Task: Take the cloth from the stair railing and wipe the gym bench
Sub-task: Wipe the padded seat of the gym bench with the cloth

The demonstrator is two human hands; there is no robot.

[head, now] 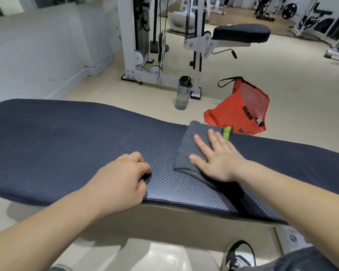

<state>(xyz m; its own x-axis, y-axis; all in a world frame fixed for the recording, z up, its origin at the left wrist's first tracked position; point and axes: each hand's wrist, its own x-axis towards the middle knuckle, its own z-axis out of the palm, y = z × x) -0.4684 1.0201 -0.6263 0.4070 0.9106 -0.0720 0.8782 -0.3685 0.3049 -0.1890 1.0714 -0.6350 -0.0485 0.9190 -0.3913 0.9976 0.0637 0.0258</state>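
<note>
Head view: the bench (67, 145) runs left to right across the frame, a dark blue pad with a fine ribbed texture. The cloth (186, 145) lies on it right of centre, reaching the far edge. Its long side lies crosswise to the bench, tilted slightly.

The right hand (217, 159) lies flat on the cloth, fingers straight and spread, pressing it to the pad. The left hand (121, 178) rests on the pad just left of the cloth, fingers curled under, holding nothing that shows.

The cloth is grey, soft and folded into a thick rectangle, with a lime-green tag (227, 133) at its far right corner.

Most of the pad stretches to the left, so the wipe likely runs along that long axis, and the left hand sits in that path.
</note>
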